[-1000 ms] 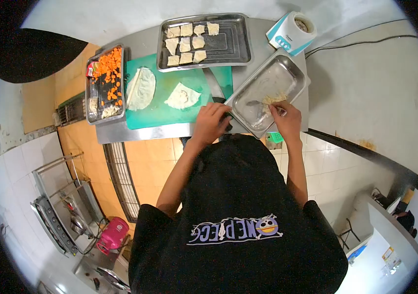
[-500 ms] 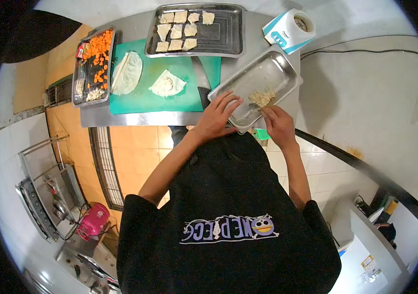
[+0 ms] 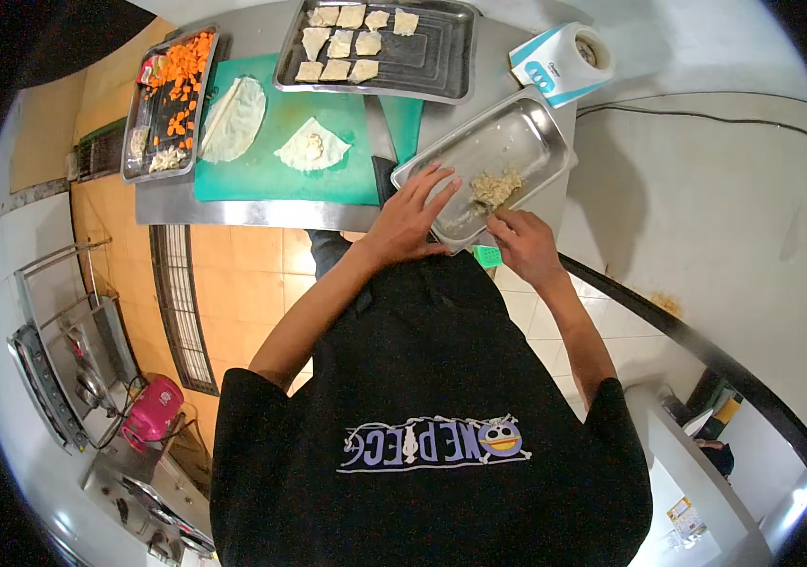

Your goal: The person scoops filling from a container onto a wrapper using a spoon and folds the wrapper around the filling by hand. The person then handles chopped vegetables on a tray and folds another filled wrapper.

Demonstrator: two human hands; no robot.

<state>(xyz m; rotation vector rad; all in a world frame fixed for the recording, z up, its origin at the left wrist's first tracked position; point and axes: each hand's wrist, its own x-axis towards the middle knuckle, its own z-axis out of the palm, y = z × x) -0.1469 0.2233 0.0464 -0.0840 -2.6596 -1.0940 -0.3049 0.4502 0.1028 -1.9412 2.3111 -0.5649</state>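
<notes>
My left hand (image 3: pixel 413 215) steadies a deep metal pan (image 3: pixel 531 128), its fingers over the left rim and its thumb by the near corner. In my right hand (image 3: pixel 524 244) a spoon (image 3: pixel 485 208) is pinched, its bowl mostly hidden in a clump of pale shredded filling (image 3: pixel 498 187). Left of the pan, a knife (image 3: pixel 380 132) lies on the green cutting board (image 3: pixel 261 184). A thin pale wrapper (image 3: pixel 312 149) there has a little filling on it. Beside that lies a stack of folded wrappers (image 3: pixel 233 120).
A dark baking tray (image 3: pixel 432 71) at the back holds several pale squares. To the left, another tray (image 3: pixel 162 128) carries chopped carrots (image 3: pixel 184 71) and pale bits. A white and blue appliance (image 3: pixel 562 61) stands at the back right, on the steel table (image 3: pixel 247 210).
The spoon has pushed into the filling, so its bowl shows less. My left hand keeps its place on the pan. The whole view has shifted slightly.
</notes>
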